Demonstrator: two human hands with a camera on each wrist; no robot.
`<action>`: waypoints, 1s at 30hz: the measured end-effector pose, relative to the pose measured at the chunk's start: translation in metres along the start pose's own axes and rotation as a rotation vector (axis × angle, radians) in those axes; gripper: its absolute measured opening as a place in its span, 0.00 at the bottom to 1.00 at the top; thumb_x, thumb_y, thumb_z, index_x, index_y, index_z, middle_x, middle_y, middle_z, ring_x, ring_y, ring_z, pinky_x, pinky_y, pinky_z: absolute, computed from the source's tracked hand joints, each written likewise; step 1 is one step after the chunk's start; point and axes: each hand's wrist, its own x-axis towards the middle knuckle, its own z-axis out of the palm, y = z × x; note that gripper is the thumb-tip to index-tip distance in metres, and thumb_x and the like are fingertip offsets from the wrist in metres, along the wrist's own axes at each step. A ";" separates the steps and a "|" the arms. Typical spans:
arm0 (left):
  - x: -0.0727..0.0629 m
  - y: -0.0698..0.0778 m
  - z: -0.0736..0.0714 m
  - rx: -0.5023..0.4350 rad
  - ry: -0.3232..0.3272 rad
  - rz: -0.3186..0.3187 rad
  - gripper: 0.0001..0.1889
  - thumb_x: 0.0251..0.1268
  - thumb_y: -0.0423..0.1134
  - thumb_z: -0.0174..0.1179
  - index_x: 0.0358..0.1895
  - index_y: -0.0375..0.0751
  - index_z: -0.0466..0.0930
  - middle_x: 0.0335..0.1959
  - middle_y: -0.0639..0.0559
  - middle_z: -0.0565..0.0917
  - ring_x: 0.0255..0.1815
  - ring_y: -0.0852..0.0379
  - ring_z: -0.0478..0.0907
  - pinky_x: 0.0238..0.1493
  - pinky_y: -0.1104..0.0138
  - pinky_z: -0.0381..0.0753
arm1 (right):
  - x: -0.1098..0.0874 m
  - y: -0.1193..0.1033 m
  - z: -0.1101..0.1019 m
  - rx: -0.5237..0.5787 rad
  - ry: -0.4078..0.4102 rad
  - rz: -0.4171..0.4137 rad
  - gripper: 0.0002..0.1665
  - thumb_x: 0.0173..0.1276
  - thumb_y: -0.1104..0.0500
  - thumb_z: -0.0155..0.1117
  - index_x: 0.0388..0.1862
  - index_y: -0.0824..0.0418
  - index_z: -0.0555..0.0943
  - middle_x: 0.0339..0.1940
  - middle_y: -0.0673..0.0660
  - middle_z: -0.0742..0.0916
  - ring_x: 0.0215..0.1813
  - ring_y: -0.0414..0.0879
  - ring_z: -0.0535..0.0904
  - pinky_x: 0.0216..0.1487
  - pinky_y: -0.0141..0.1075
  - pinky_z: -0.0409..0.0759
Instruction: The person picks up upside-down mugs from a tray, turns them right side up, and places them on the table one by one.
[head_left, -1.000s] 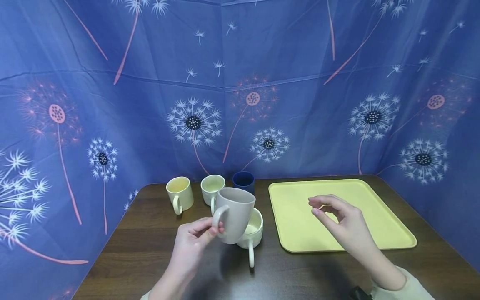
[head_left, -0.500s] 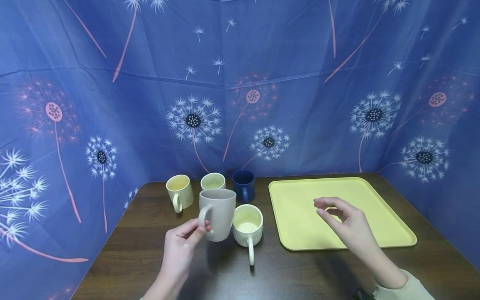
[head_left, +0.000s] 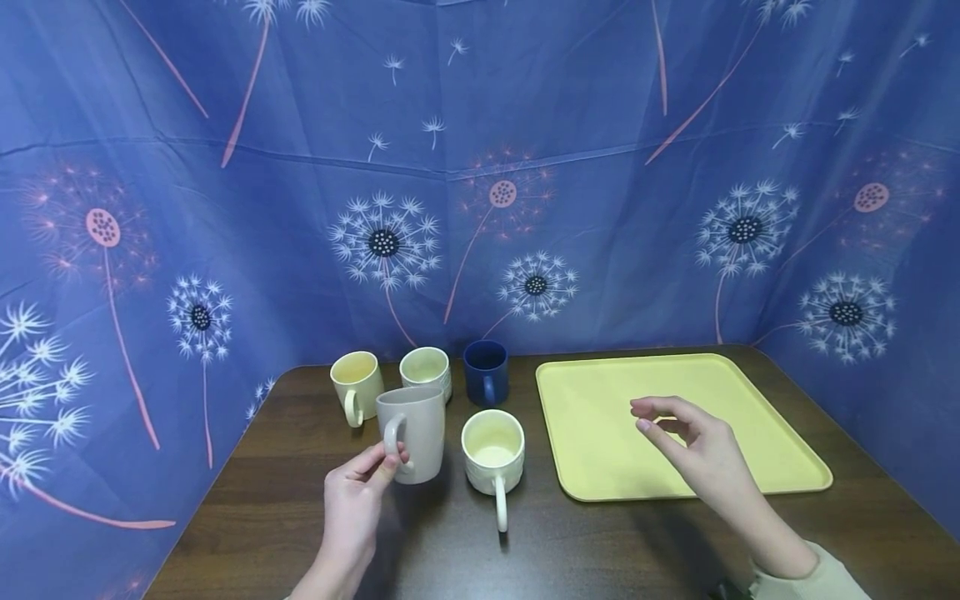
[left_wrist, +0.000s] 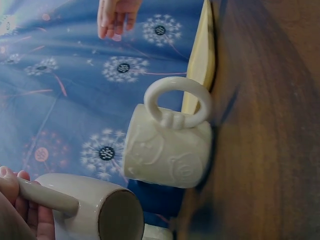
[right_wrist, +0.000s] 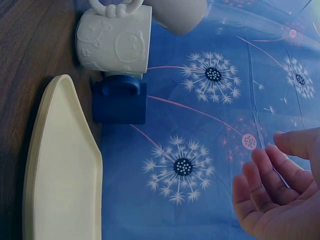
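Observation:
My left hand (head_left: pixel 352 504) pinches the handle of a plain light-grey mug (head_left: pixel 415 433), holding it upright above the table; the left wrist view shows its unglazed base ring. To its right stands a cream mug (head_left: pixel 492 454) with raised figures on its side, which show in the left wrist view (left_wrist: pixel 165 150), its handle toward me. My right hand (head_left: pixel 697 450) hovers over the yellow tray (head_left: pixel 600 433) with its fingers loosely curved and nothing between them. In the right wrist view the right hand's fingers (right_wrist: pixel 270 180) hang relaxed, away from any mug.
Along the back of the table (head_left: pixel 247 500) stand a pale yellow mug (head_left: pixel 358 392), a pale green-white mug (head_left: pixel 426 367) partly hidden by the grey mug, and a dark blue mug (head_left: pixel 487 373). A blue dandelion-print cloth (head_left: pixel 615 233) hangs behind and at the sides.
My left hand has carried the grey mug leftward, away from in front of the cream and blue mugs. My right hand has shifted slightly to the right.

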 end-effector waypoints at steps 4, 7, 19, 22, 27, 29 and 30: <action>0.001 -0.008 0.000 0.024 -0.007 -0.028 0.13 0.56 0.25 0.62 0.42 0.18 0.79 0.25 0.59 0.86 0.33 0.66 0.82 0.41 0.76 0.76 | 0.000 0.002 -0.001 -0.006 -0.002 0.001 0.11 0.62 0.61 0.66 0.45 0.55 0.83 0.40 0.47 0.87 0.39 0.32 0.80 0.41 0.19 0.74; 0.001 -0.014 0.000 0.035 -0.019 -0.050 0.13 0.55 0.26 0.63 0.43 0.18 0.79 0.26 0.58 0.86 0.33 0.66 0.82 0.42 0.77 0.76 | 0.001 0.003 -0.002 -0.013 0.001 -0.001 0.11 0.63 0.61 0.66 0.45 0.54 0.83 0.40 0.47 0.87 0.39 0.32 0.81 0.41 0.19 0.74; 0.001 -0.030 0.001 0.035 -0.026 -0.057 0.12 0.54 0.22 0.62 0.42 0.17 0.79 0.31 0.51 0.87 0.33 0.66 0.84 0.43 0.77 0.78 | 0.002 0.005 -0.003 -0.010 -0.008 0.011 0.12 0.63 0.60 0.66 0.46 0.52 0.83 0.41 0.47 0.87 0.39 0.33 0.81 0.41 0.20 0.74; 0.001 -0.033 0.001 0.052 -0.015 -0.074 0.12 0.54 0.23 0.62 0.42 0.18 0.79 0.31 0.49 0.87 0.32 0.67 0.83 0.42 0.77 0.77 | 0.003 0.005 -0.003 -0.010 -0.010 0.013 0.12 0.63 0.60 0.65 0.46 0.53 0.83 0.41 0.47 0.87 0.39 0.32 0.80 0.40 0.21 0.74; 0.001 -0.038 0.002 0.061 -0.004 -0.096 0.12 0.54 0.23 0.62 0.43 0.20 0.80 0.32 0.48 0.87 0.33 0.67 0.83 0.42 0.78 0.77 | 0.003 0.004 -0.003 -0.004 -0.013 0.013 0.12 0.63 0.60 0.65 0.47 0.54 0.83 0.41 0.49 0.87 0.40 0.32 0.80 0.41 0.20 0.74; 0.001 -0.039 0.002 0.058 -0.010 -0.096 0.12 0.54 0.23 0.62 0.43 0.20 0.80 0.32 0.47 0.87 0.33 0.67 0.83 0.42 0.78 0.77 | 0.003 0.003 -0.003 -0.001 -0.013 0.012 0.12 0.64 0.60 0.65 0.47 0.54 0.83 0.41 0.49 0.87 0.40 0.32 0.80 0.41 0.20 0.74; 0.001 -0.040 0.003 0.057 -0.012 -0.096 0.12 0.54 0.23 0.62 0.43 0.20 0.80 0.32 0.46 0.87 0.33 0.67 0.83 0.42 0.77 0.77 | 0.003 0.003 -0.004 0.001 -0.014 0.011 0.12 0.64 0.60 0.65 0.47 0.53 0.83 0.41 0.49 0.87 0.40 0.32 0.80 0.41 0.20 0.74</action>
